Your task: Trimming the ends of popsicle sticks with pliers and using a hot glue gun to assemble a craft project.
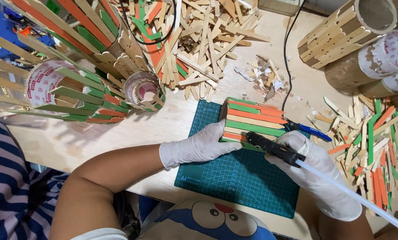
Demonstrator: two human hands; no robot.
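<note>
On the green cutting mat (234, 178), the left hand (199, 146), in a white glove, is lying flat with fingers together, pressing against the near left side of the stick-covered tube (252, 122). The tube is lying on the mat's far edge, its long axis running left to right, just beyond both hands. Right of the tube's near edge, the right hand (319, 173) is gripping a black glue gun (274, 149), its tip touching the tube's lower sticks. Blue pliers (308, 130) are lying just right of the tube on the table (136, 129).
</note>
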